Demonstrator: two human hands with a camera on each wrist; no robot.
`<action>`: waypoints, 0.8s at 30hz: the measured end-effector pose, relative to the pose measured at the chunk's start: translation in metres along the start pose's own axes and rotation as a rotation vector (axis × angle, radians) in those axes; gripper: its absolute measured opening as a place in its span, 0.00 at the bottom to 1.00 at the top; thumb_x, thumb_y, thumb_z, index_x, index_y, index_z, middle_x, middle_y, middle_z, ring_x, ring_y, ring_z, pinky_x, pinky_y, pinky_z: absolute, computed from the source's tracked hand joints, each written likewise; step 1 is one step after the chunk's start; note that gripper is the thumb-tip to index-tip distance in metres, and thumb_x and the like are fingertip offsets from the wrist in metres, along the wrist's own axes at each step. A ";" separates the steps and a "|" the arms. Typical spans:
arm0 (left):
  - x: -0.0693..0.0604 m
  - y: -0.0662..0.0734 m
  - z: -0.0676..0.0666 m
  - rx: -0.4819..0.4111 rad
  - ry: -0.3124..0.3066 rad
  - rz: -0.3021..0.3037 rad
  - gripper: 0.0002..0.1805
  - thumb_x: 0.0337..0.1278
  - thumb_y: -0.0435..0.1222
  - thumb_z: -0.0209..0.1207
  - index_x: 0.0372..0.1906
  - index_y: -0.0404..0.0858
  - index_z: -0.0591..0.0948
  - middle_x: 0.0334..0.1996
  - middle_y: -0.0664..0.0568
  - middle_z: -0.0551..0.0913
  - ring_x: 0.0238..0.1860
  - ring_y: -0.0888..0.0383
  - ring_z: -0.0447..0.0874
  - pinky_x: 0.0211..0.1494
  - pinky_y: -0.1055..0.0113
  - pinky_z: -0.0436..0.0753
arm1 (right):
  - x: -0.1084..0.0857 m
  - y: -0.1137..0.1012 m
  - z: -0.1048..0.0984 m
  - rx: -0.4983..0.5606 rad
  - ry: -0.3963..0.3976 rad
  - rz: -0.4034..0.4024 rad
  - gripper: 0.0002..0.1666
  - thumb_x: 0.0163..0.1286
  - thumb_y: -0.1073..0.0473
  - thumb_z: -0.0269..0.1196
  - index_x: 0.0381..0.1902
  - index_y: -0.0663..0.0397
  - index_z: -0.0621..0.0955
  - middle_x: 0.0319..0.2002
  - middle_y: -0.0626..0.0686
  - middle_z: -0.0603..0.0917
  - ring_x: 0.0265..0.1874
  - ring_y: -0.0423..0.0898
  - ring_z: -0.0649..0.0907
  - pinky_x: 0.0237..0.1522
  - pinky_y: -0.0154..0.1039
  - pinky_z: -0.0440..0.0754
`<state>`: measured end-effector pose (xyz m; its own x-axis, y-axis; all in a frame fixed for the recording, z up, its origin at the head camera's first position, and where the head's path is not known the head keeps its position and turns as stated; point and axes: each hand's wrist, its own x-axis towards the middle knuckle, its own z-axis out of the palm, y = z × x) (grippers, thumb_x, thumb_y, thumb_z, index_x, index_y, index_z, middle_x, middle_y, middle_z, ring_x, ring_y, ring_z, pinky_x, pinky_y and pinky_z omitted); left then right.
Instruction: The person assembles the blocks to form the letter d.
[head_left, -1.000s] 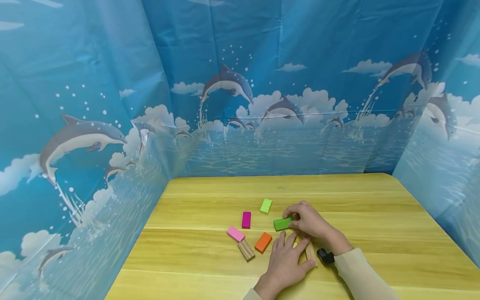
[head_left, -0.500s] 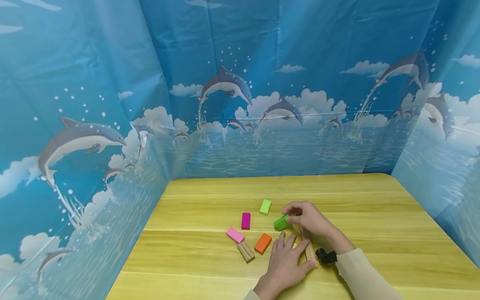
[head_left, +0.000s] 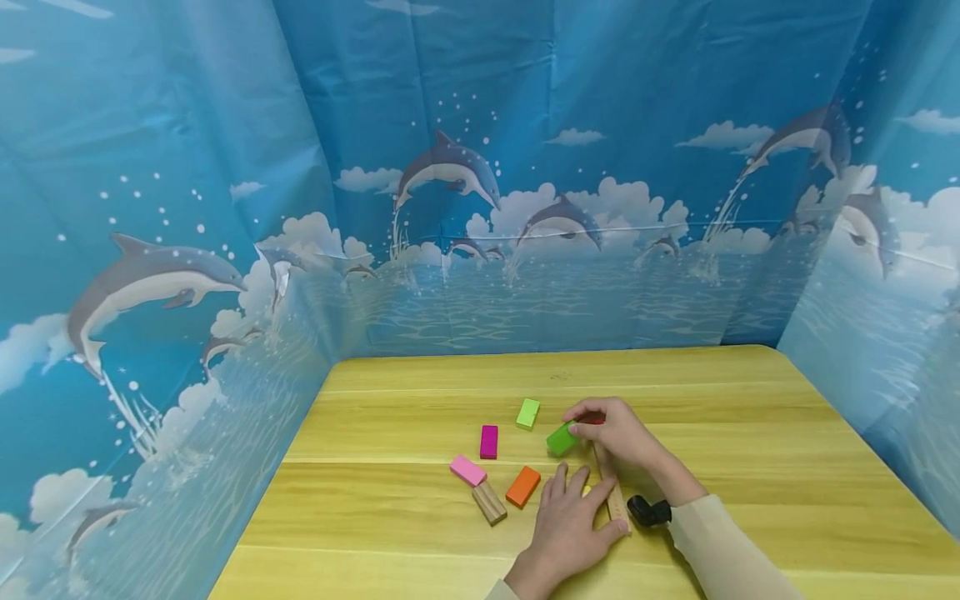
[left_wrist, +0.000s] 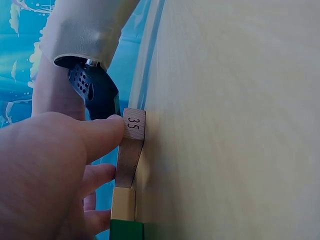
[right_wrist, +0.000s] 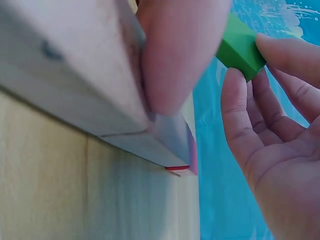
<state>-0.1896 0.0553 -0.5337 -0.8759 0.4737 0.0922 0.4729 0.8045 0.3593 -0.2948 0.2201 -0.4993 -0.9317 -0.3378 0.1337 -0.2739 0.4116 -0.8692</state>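
Note:
My right hand [head_left: 618, 433] pinches a bright green block [head_left: 561, 438] between thumb and fingertips, tilted at the far side of the group. The right wrist view shows that green block [right_wrist: 240, 50] at the fingertips. Beneath the same hand a red block [head_left: 594, 417] partly shows. My left hand [head_left: 566, 521] rests with spread fingers over the blocks nearer me. In the left wrist view its thumb touches a wooden block marked 35 [left_wrist: 134, 123], and other fingers reach beside a yellowish block [left_wrist: 123, 204]. A dark green block [left_wrist: 126, 230] adjoins that one. Some blocks are hidden by the hands.
Loose blocks lie left of the hands: lime [head_left: 528, 414], magenta [head_left: 489, 442], pink [head_left: 468, 471], striped brown [head_left: 490, 503] and orange [head_left: 522, 487]. A black device [head_left: 649, 511] sits at my right wrist. A dolphin-print curtain [head_left: 487, 292] stands behind the wooden table [head_left: 375, 533].
The green block has turned and tilted in my right hand, its right end rising. More of the red block shows under that hand. My left hand stays in place.

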 end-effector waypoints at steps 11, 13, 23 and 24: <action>-0.002 0.003 -0.001 -0.015 -0.012 -0.010 0.32 0.68 0.65 0.48 0.74 0.65 0.67 0.74 0.54 0.65 0.76 0.41 0.55 0.72 0.44 0.61 | 0.003 0.002 -0.009 0.085 -0.005 -0.009 0.11 0.74 0.57 0.64 0.50 0.50 0.85 0.49 0.55 0.84 0.43 0.58 0.84 0.40 0.54 0.85; -0.002 0.003 -0.001 -0.017 -0.015 -0.013 0.32 0.68 0.65 0.49 0.74 0.66 0.67 0.74 0.54 0.64 0.76 0.42 0.55 0.72 0.44 0.61 | 0.003 -0.003 -0.011 0.085 -0.011 -0.020 0.12 0.74 0.59 0.64 0.52 0.53 0.85 0.50 0.57 0.84 0.45 0.57 0.84 0.42 0.55 0.84; -0.003 0.003 -0.001 -0.013 -0.014 -0.009 0.32 0.68 0.65 0.48 0.74 0.65 0.67 0.73 0.54 0.65 0.76 0.42 0.55 0.72 0.44 0.62 | 0.013 -0.001 -0.018 0.037 0.027 -0.017 0.16 0.73 0.62 0.63 0.57 0.51 0.83 0.55 0.55 0.83 0.53 0.54 0.81 0.49 0.40 0.82; -0.003 0.003 -0.001 -0.011 -0.013 -0.006 0.32 0.68 0.66 0.48 0.74 0.65 0.67 0.73 0.54 0.65 0.76 0.42 0.55 0.71 0.44 0.62 | 0.014 -0.001 -0.019 0.032 0.034 -0.021 0.16 0.74 0.62 0.63 0.58 0.51 0.83 0.56 0.56 0.83 0.54 0.54 0.81 0.50 0.40 0.82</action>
<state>-0.1860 0.0561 -0.5319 -0.8774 0.4733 0.0780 0.4663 0.8037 0.3696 -0.3119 0.2306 -0.4875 -0.9334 -0.3173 0.1675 -0.2862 0.3769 -0.8809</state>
